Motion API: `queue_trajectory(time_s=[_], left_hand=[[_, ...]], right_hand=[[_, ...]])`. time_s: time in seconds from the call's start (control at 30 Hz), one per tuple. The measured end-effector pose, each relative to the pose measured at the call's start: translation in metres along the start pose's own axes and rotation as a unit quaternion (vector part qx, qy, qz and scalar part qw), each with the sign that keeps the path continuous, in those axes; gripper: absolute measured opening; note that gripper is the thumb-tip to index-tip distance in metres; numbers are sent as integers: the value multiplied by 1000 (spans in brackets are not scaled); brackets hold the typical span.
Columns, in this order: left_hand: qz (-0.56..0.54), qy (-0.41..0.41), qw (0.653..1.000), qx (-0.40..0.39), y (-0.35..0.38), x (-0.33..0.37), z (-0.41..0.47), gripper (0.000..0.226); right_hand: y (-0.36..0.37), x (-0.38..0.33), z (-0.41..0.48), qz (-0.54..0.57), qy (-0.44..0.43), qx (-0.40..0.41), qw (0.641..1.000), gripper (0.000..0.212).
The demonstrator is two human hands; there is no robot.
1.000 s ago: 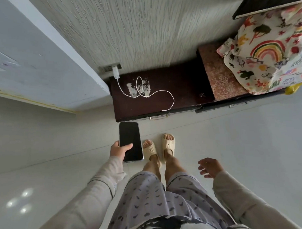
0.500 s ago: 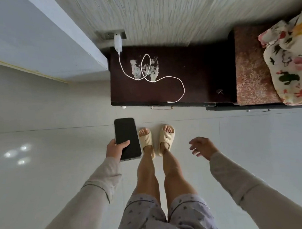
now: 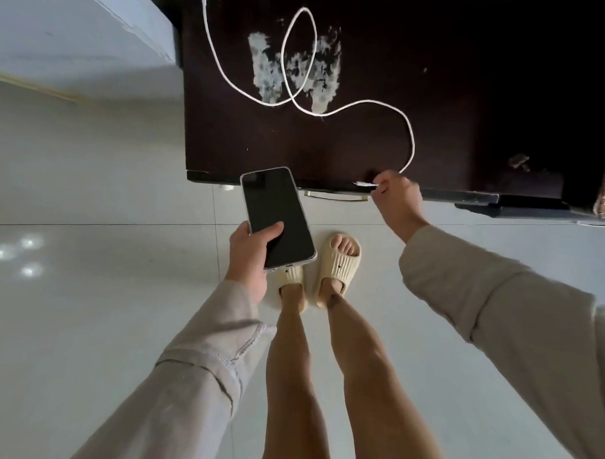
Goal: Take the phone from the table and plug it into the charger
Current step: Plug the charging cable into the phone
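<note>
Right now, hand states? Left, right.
Left hand: closed on the phone, screen up.
Right hand: fingers pinching the charger cable near its plug.

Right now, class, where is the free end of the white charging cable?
In the head view, the cable's plug lies at the front edge of the dark cabinet, pinched by the right hand, just right of the phone held in the left hand.

Charger cable [image 3: 410, 136]: far end cut off by top edge. Plug tip partly hidden in right hand [image 3: 397, 195], motion-blurred. Phone [image 3: 277, 217] hides most of left slipper [image 3: 290, 276]. Table [image 3: 460, 86] cut off far and right.
</note>
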State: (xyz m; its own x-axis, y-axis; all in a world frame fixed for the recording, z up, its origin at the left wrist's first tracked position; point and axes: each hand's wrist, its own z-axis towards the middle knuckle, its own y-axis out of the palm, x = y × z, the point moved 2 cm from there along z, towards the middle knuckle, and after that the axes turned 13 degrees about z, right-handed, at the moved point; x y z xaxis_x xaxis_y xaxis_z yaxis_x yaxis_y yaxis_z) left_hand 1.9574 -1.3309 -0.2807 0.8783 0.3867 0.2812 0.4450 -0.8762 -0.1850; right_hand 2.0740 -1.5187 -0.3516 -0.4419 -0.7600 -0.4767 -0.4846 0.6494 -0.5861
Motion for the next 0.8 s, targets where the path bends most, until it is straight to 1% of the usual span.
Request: queue_trajectory(time_s=[0.07,0.13,0.23,0.3,0.37,0.43,0.5,0.6,0.67,0.73,0.8], left_hand=[[-15,-9,1000,3,0,1,9,29],[-20,-17,1000,3,0,2,17,36],[-27,-16,1000,3,-4,7,25,29],[-33,-10,999,-5,-6,11,27,28],[-38,-9,999,-7,-7,17,24,21],[-48,-13,999,-3,-6,25,17,11],[-60,-21,998,4,-5,33,7,8],[-71,-20,997,3,0,49,-13,22],[-59,-12,998,-3,4,61,-31,22],[-70,-17,997,-9,8,70,-46,27],[-94,-25,995,-7,11,78,-62,28]], right_hand=[[10,2,9,-43,-34,-17,998,31],[16,4,16,-107,-82,-10,991,31],[24,5,23,-201,-155,23,967,25],[27,4,27,-227,-177,27,957,25],[25,3,26,-228,-178,27,957,25],[19,0,20,-204,-165,26,965,23],[9,-7,5,-162,-143,18,976,22],[-13,-27,-27,-90,-117,-6,989,21],[-29,-45,-53,-14,-107,-33,994,20],[-46,-62,-76,75,-78,-72,991,15],[-61,-81,-99,154,-52,-110,981,6]])
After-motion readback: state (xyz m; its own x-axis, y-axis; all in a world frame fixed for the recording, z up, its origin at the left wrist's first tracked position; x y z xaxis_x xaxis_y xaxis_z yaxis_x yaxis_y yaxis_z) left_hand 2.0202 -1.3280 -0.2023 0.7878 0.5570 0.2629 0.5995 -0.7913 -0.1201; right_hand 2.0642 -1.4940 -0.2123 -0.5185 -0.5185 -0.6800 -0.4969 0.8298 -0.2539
